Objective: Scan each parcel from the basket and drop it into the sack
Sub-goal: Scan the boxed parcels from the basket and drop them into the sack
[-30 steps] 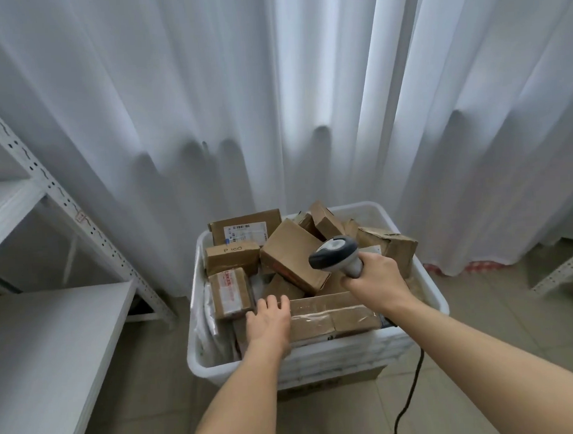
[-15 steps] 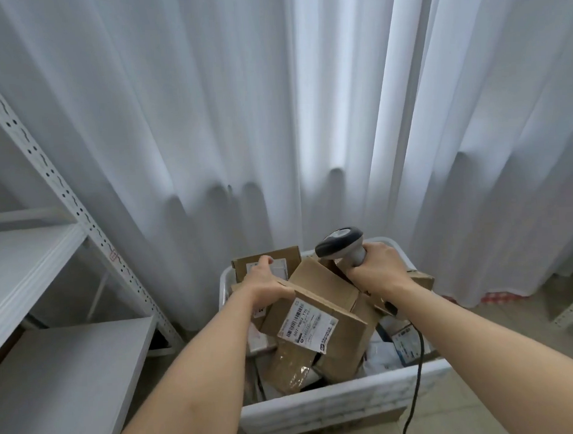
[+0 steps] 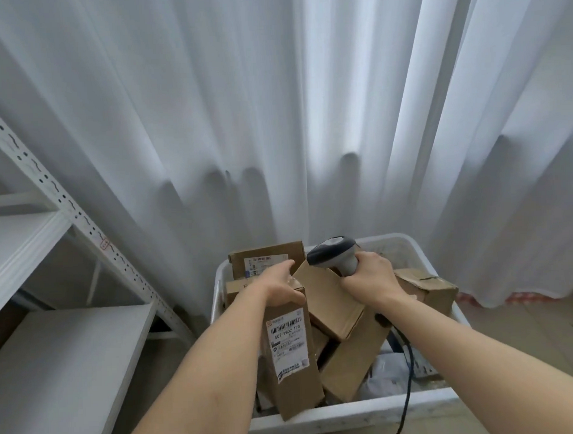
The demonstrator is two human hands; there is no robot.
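left hand: fingers are curling round the top end of a long cardboard parcel, holding it upright-ish over the near side of the basket, thumb on the face that's pointing at the camera

right hand: fingers are wrapping the handle of the barcode scanner, cable is trailing down past the wrist and over the basket rim

the bit that matters: parcel's long axis is running top to bottom, hanging down from the left fingers. Scanner head is sitting just above and right of the parcel's top end, nose pointing left, so it isn't lined up with the label yet. I reckon it's either tip the scanner down or lift the label up to it

label: white sticker on the upper half of the facing side, barcode along the top, big print is reading something like "507-P802 170", smaller lines too blurry for me

other parcels: loads of brown boxes are piling up in the basket, one at the back has its own label, unreadable

sack: not seeing it anywhere in view
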